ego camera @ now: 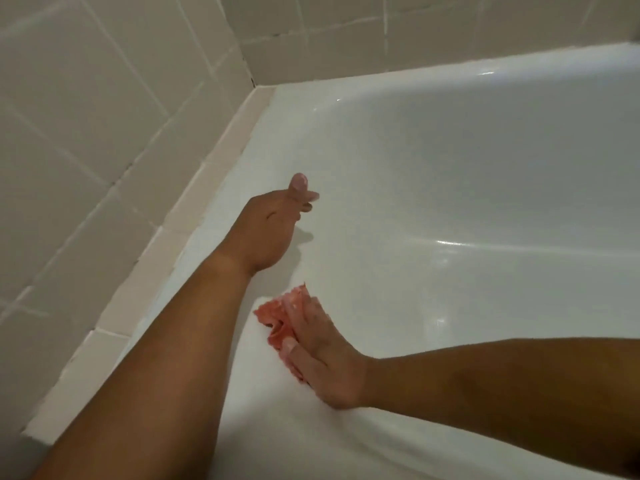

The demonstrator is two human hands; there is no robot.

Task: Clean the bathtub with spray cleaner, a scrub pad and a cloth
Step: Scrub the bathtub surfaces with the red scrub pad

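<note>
Tub rim: R hand presses cloth, partly hidden.

cloth: mostly under right hand; forearms: cut by frame edges; left hand fingertips: blurred

Beige wall tiles (dark specks nr corner), pale tile trim along btm.

The bathtub looks glossy white enamel, smooth, with wet highlights. The cloth is pink, rough-textured fabric. The wall tiles, upper left, look matt ceramic with pale grout.
</note>
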